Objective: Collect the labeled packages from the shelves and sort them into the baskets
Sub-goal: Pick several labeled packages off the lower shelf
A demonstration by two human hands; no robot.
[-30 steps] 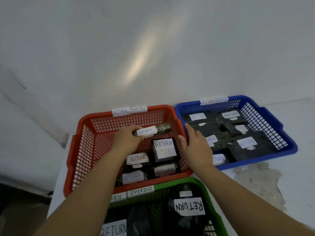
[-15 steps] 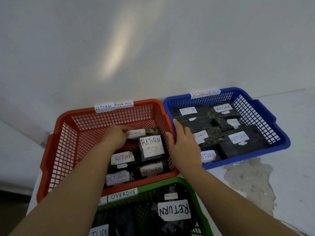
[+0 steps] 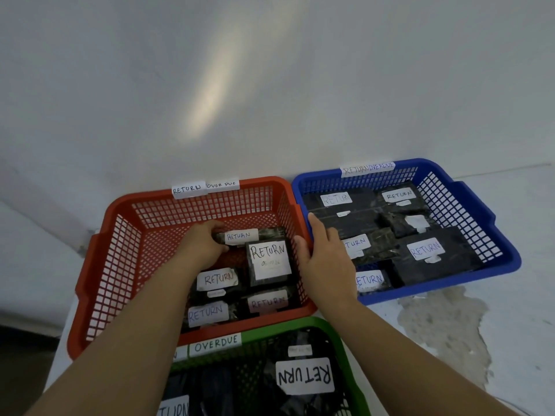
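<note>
red basket (image 3: 120, 253) and blue basket (image 3: 498, 235) sit side by side on the counter (image 3: 510, 325). right hand (image 3: 326, 259) lies spread on their shared rims; left hand (image 3: 204, 241) pinches a labeled package (image 3: 255, 235) inside the red one.

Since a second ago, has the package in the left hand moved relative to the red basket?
Yes. The package in the left hand has come down toward the red basket's floor.

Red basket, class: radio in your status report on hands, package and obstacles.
Left hand grips a RETURN package inside the red basket. Right hand rests open on its right rim. Nothing in the way.
</note>
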